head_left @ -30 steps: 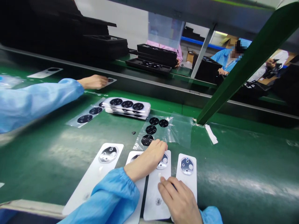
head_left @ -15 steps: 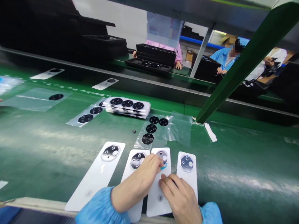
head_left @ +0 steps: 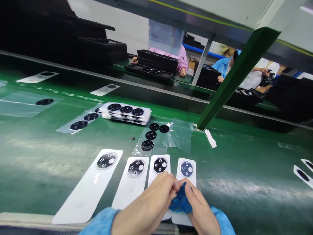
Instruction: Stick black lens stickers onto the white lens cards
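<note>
My left hand (head_left: 156, 195) and my right hand (head_left: 201, 209) meet above the white phone back covers near the front edge. Crumpled blue plastic film (head_left: 182, 200) is bunched between them, gripped in my right hand and pinched by the fingers of my left. Under my left hand lies a back cover whose camera area (head_left: 160, 165) is glossy black. The rightmost back cover (head_left: 180, 179) has a bluish camera area (head_left: 186, 168); my right hand partly covers its lower half. Two more back covers, the middle one (head_left: 130, 191) and the leftmost one (head_left: 83, 192), lie to the left.
Stacked sheets of black camera decals (head_left: 126, 114) stand behind the covers. Clear film with several decals (head_left: 147, 146) lies nearer. A green post (head_left: 220, 94) slants up at the right, with a white paper strip (head_left: 210, 138) by its foot. Co-workers sit beyond the bench.
My hands have come together at the blue film. The third cover's camera area has gone from greyish to glossy black. The whole view has shifted slightly, moving bench items leftward.
</note>
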A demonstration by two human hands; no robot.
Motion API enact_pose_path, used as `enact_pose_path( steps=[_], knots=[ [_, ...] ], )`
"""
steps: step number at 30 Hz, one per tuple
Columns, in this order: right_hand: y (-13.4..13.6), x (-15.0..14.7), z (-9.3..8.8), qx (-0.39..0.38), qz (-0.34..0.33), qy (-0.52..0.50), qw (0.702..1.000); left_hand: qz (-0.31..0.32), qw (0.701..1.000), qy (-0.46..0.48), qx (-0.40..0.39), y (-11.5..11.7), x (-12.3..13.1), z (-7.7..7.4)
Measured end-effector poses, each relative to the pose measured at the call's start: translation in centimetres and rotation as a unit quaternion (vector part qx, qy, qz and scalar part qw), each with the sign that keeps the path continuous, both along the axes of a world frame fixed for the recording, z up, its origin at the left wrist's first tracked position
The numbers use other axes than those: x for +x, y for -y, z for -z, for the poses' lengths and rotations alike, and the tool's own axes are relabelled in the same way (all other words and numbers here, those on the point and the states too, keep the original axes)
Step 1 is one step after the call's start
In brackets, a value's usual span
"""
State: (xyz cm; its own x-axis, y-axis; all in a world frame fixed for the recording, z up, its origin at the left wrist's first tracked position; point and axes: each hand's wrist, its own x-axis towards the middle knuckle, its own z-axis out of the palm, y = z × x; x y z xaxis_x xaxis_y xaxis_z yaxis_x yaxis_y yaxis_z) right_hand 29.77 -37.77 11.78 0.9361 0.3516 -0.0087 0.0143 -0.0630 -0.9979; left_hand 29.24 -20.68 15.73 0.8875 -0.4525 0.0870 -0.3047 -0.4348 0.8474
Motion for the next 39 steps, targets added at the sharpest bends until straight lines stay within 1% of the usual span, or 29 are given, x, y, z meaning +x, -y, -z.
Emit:
enact_pose_path(
  steps=[2, 3, 4, 5, 6, 7, 8, 9, 11, 12, 14, 16, 17, 20, 23, 26, 29, 32, 34, 39],
  knots=[
    [0.5, -0.3, 0.3, 0.032, 0.010, -0.037, 0.999, -0.010, 0.999, 0.026, -0.019, 1.9, 1.1, 0.9],
    [0.9, -0.3, 0.3, 0.031, 0.015, -0.048, 0.998, -0.011, 0.999, 0.041, -0.023, 2.6, 1.7, 1.3],
    [1.4, -0.3, 0.2, 0.010, 0.021, -0.045, 0.999, -0.017, 0.998, 0.064, -0.013, 3.2, 2.4, 1.7],
    [1.9, -0.2, 0.1, -0.031, 0.029, -0.022, 0.999, -0.025, 0.995, 0.093, 0.009, 3.6, 3.0, 1.9],
    [2.5, 0.0, -0.2, -0.087, 0.038, 0.025, 0.995, -0.037, 0.991, 0.125, 0.040, 3.8, 3.7, 2.2],
    [3.0, 0.2, -0.4, -0.147, 0.046, 0.092, 0.984, -0.046, 0.984, 0.155, 0.075, 3.9, 4.4, 2.4],
    [3.4, 0.3, -0.5, -0.203, 0.047, 0.166, 0.964, -0.049, 0.978, 0.175, 0.100, 4.0, 5.0, 2.7],
    [3.8, 0.4, -0.5, -0.249, 0.044, 0.238, 0.938, -0.050, 0.973, 0.188, 0.121, 4.0, 5.5, 2.9],
    [4.1, 0.5, 0.0, -0.310, 0.032, 0.354, 0.882, -0.042, 0.969, 0.194, 0.148, 4.0, 6.1, 3.4],
    [4.1, 0.5, 0.5, -0.331, 0.034, 0.393, 0.857, -0.039, 0.966, 0.197, 0.164, 4.0, 6.2, 3.5],
    [3.9, 0.3, 1.4, -0.365, 0.055, 0.440, 0.819, -0.034, 0.958, 0.204, 0.197, 4.2, 6.3, 3.5],
    [3.6, 0.2, 2.0, -0.384, 0.077, 0.463, 0.795, -0.025, 0.950, 0.212, 0.228, 4.4, 6.3, 3.1],
    [3.5, 0.2, 2.1, -0.391, 0.076, 0.472, 0.786, -0.019, 0.945, 0.217, 0.243, 4.5, 6.2, 2.9],
    [3.6, 0.5, 1.5, -0.407, 0.044, 0.496, 0.766, 0.006, 0.932, 0.233, 0.278, 4.9, 6.3, 2.4],
    [3.8, 0.8, 0.9, -0.412, 0.033, 0.506, 0.757, 0.031, 0.923, 0.247, 0.294, 5.3, 6.4, 2.6],
    [3.8, 0.9, 1.0, -0.409, 0.039, 0.504, 0.760, 0.044, 0.924, 0.250, 0.287, 5.2, 6.6, 3.1],
    [3.7, 0.8, 1.3, -0.405, 0.044, 0.496, 0.767, 0.036, 0.936, 0.235, 0.260, 4.9, 7.1, 3.1],
    [3.6, 0.7, 1.2, -0.400, 0.047, 0.484, 0.777, -0.003, 0.952, 0.206, 0.225, 4.8, 8.1, 3.0],
    [3.6, 0.6, 1.1, -0.395, 0.048, 0.479, 0.783, -0.016, 0.960, 0.190, 0.204, 5.0, 8.9, 3.1],
    [3.6, 0.6, 0.7, -0.387, 0.053, 0.474, 0.789, 0.010, 0.972, 0.158, 0.175, 5.5, 10.4, 4.2]
  ],
)
